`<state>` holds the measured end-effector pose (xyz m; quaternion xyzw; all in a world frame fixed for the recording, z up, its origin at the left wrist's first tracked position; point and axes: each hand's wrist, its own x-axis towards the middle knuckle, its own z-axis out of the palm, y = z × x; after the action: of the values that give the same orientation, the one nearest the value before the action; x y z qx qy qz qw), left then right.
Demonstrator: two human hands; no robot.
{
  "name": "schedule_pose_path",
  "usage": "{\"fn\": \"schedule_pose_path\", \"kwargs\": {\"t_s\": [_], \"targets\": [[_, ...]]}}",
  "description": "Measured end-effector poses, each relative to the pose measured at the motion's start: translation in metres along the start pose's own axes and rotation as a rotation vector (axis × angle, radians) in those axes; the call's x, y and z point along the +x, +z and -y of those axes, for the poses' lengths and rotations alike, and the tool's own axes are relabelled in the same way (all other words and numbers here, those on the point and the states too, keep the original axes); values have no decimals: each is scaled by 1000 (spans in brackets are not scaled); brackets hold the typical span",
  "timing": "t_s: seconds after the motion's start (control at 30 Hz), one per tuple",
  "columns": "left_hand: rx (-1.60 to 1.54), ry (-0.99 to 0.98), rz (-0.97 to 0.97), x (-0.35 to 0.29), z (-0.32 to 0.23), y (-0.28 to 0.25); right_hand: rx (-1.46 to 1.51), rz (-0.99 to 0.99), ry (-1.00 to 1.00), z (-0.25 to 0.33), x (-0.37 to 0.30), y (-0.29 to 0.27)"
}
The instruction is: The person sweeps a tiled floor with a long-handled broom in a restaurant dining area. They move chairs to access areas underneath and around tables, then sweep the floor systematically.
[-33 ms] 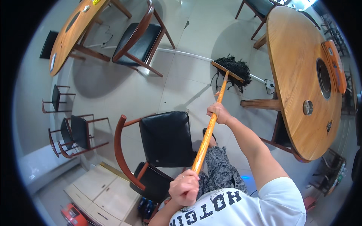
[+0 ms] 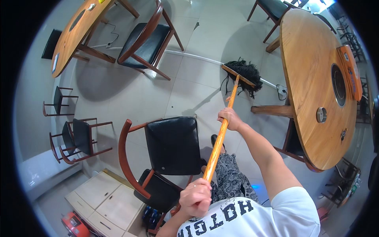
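Note:
I hold a mop with a long, shiny yellow-brown wooden handle. My left hand is closed around the handle's near end, close to my body. Farther along, about midway up the handle, my right hand wraps around it with the arm stretched forward. The black stringy mop head rests on the tiled floor, its strands spread out behind a wooden crossbar. It lies beside a white cable strip on the floor, left of the round table.
A round wooden table with a cooktop and an ashtray stands at right. Black-seated chairs stand close on my left and farther ahead. Another wooden table is at far left, with a low cabinet below.

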<state>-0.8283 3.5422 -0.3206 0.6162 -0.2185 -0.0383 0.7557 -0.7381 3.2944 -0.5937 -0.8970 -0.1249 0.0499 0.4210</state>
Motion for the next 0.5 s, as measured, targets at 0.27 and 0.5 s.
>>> {"fn": "schedule_pose_path", "kwargs": {"t_s": [0.27, 0.5], "targets": [[74, -65, -144, -6, -43, -22, -6, -22, 3, 44, 2, 19], [136, -71, -19, -40, -118, -7, 112, -122, 1, 112, -63, 44]]}}
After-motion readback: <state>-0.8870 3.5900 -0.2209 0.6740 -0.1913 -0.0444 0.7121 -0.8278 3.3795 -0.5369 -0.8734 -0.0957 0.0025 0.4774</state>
